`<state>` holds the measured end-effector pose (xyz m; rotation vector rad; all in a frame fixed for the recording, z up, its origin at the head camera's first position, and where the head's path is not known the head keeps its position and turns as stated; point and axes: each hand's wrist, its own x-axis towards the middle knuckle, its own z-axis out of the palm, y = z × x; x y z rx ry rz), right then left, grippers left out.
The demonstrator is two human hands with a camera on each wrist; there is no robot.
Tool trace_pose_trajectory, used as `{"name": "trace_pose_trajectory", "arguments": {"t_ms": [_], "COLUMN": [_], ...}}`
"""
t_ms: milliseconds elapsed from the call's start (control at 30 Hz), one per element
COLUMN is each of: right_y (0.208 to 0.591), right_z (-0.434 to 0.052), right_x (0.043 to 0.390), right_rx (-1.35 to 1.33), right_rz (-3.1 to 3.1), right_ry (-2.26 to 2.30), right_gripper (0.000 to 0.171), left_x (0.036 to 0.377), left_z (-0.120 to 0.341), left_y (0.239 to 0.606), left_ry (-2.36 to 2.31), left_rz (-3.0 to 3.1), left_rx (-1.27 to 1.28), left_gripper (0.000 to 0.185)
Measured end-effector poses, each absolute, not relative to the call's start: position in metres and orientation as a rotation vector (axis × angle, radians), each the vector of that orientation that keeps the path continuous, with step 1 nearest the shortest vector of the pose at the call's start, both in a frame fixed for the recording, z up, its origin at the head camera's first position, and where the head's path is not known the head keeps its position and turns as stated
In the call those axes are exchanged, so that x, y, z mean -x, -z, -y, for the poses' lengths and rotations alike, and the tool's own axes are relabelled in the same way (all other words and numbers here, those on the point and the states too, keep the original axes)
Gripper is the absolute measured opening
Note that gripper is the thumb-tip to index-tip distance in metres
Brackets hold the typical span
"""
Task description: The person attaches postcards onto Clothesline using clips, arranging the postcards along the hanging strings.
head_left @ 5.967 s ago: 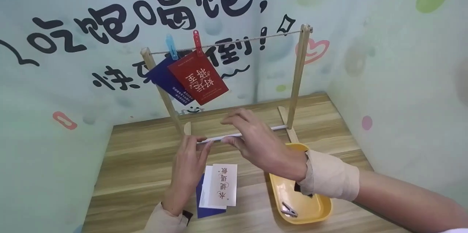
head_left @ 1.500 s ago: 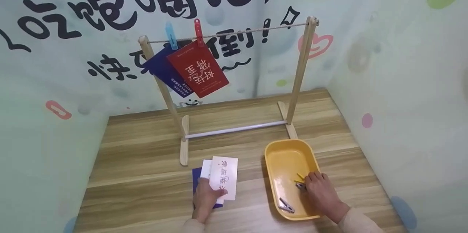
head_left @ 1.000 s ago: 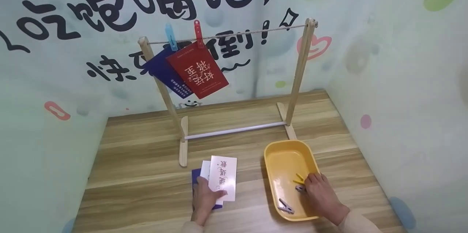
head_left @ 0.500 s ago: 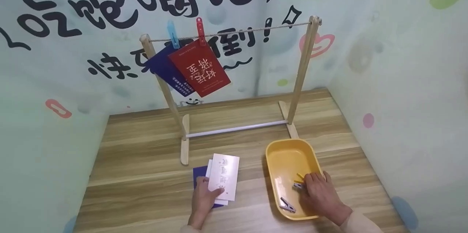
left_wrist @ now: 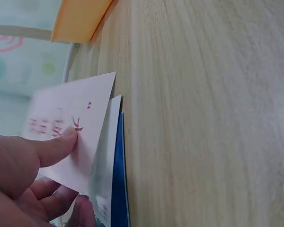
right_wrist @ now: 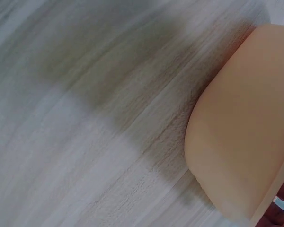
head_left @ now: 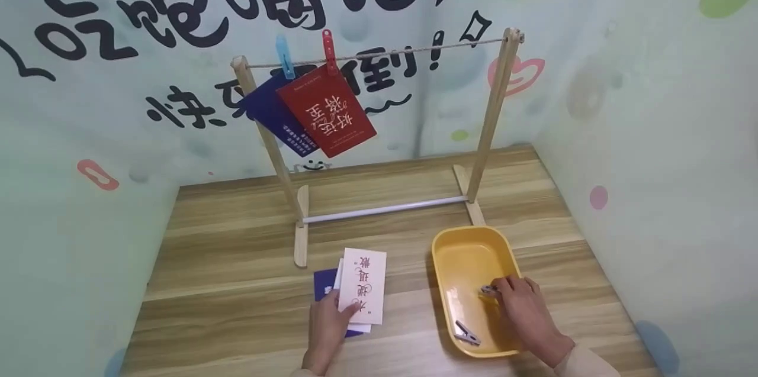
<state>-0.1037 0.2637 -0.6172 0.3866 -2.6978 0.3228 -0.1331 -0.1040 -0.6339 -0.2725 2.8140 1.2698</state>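
My left hand (head_left: 327, 324) pinches a white card (head_left: 363, 273) with red characters, thumb on its printed face. In the left wrist view, the white card (left_wrist: 92, 94) is tilted up from another pale card (left_wrist: 104, 165) and a dark blue card (left_wrist: 119, 175) under it. My right hand (head_left: 527, 313) reaches over the right rim of the yellow tray (head_left: 441, 264) and pinches a grey clothespin (head_left: 489, 290); a bit of yellow shows beneath it. A second grey clothespin (head_left: 466, 334) lies in the tray's near left corner. The tray wall (right_wrist: 241, 127) largely hides my right fingers in the right wrist view.
Behind stands a wooden rack (head_left: 491, 122) with a string (head_left: 414, 51) and a white lower bar (head_left: 385, 209). A light blue clothespin (head_left: 285, 57) holds a blue card (head_left: 278, 110) on the string; a red clothespin (head_left: 329, 51) holds a red card (head_left: 328, 116).
Both hands left the rack's lower bar for the cards and tray. The left hand has since lifted the white card's edge. The grey clothespin at my right fingertips has shifted over the yellow piece.
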Motion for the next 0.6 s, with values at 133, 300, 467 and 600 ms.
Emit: {"name": "trace_pose_trajectory", "arguments": {"t_ms": [133,300,467,600], "right_y": [0.617,0.617,0.618,0.620], "right_z": [-0.265,-0.268,-0.269,-0.270], "right_x": [0.105,0.106,0.108,0.109], "right_rx": [-0.407,-0.437,-0.436,-0.470], "right_rz": [2.631,2.588,2.565,2.497], "right_ry": [-0.402,-0.408,-0.403,-0.438], "right_gripper": [0.024,0.019,0.029,0.027], "left_x": [0.130,0.126,0.123,0.120], "left_z": [0.107,0.109,0.111,0.111], "left_y": [0.630,0.627,0.627,0.629], "left_ry": [-1.338,-1.378,-1.432,-1.499], "left_rz": [-2.749,-2.686,-2.535,-2.401], "left_rx": [0.174,0.032,0.024,0.060], "left_gripper": [0.034,0.034,0.033,0.033]}}
